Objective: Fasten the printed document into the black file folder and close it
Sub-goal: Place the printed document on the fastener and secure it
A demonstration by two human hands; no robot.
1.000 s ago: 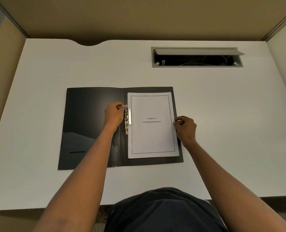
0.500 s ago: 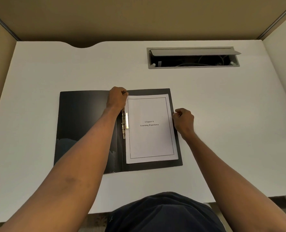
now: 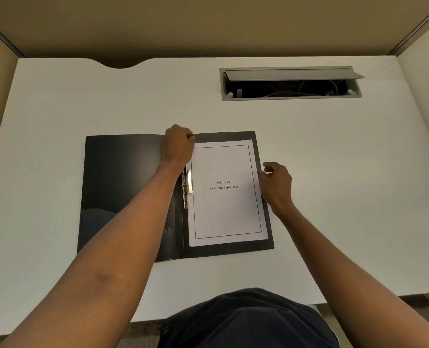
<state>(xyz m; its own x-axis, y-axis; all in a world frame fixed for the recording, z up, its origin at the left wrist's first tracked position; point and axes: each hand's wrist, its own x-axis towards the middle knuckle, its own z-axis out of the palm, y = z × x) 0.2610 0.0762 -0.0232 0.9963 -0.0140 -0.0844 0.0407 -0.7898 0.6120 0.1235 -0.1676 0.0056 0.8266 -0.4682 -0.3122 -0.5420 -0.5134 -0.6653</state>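
the folder [image 3: 123, 187] lies open on the tabletop [image 3: 57, 109], the document [image 3: 227, 212] on its right half. the left hand [image 3: 179, 144], curled, covers the sheet's far left corner above the clip [image 3: 187, 184]; its hold is hidden. the right hand [image 3: 275, 183], loosely curled, pinches the sheet's right edge. paper looks light and floppy: best held by its edges.

1. Both forearms are bare, with no sleeves, watch or bracelet in view.
2. The left hand [image 3: 179, 144] and right hand [image 3: 276, 183] wear no gloves or rings.
3. At 6 o'clock, dark navy clothing [image 3: 248, 320] covers the person's body.
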